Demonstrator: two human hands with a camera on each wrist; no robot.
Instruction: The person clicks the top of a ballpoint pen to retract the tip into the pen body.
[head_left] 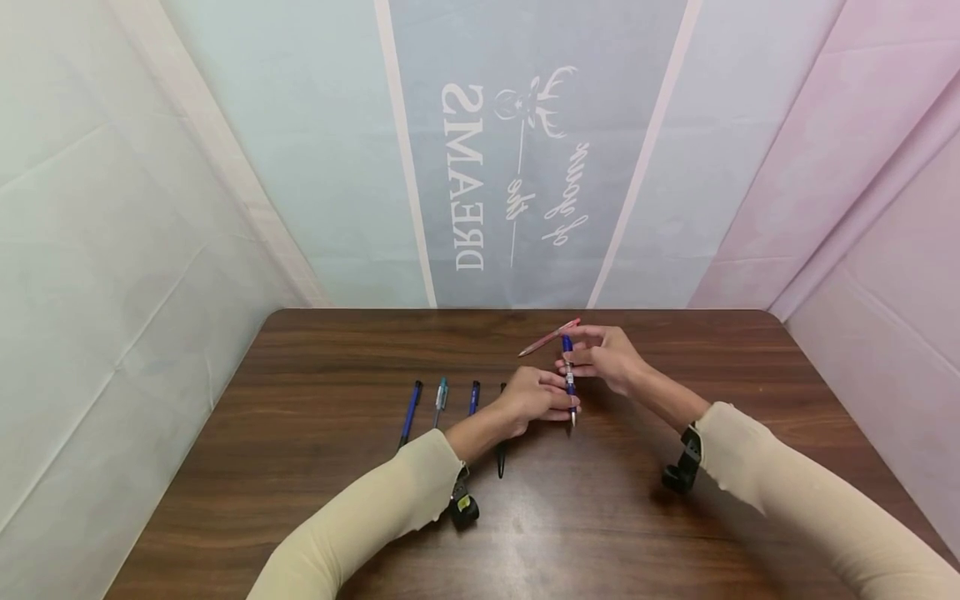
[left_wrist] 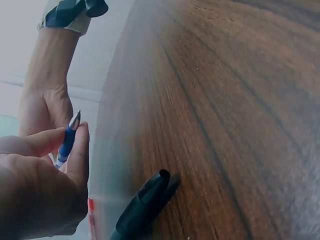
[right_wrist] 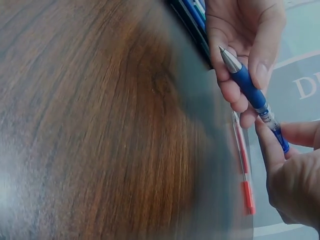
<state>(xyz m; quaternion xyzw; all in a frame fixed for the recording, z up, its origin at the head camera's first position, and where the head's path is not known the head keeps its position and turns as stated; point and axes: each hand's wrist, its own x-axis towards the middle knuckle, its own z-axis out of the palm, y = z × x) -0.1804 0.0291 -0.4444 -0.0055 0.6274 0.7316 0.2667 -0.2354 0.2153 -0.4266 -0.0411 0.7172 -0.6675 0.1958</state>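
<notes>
Blue ballpoint pen (head_left: 570,377) was held in both hands over the right-centre of the wooden bench (head_left: 600,525) in the head view, its tip aimed toward the near edge. The left hand (head_left: 528,396) pinched it by the lower part and the right hand (head_left: 611,360) gripped the upper end. A red pen (head_left: 550,338) lay slantwise just behind the right hand's fingers. Left of the held pen, a blue pen with a black end (head_left: 412,410), a teal pen (head_left: 441,393), a dark blue pen (head_left: 474,396) and a black pen (head_left: 501,461) stood in a row, the last three partly hidden by the left arm or hand.

In the left wrist view, the left hand's thumb and finger closed round the blue grip, leaving the metal tip exposed; the black pen's end loomed near the camera.

In the right wrist view, the right hand pinched the blue rear end, while the left thumb pressed the grip. The red pen lay beyond.
</notes>
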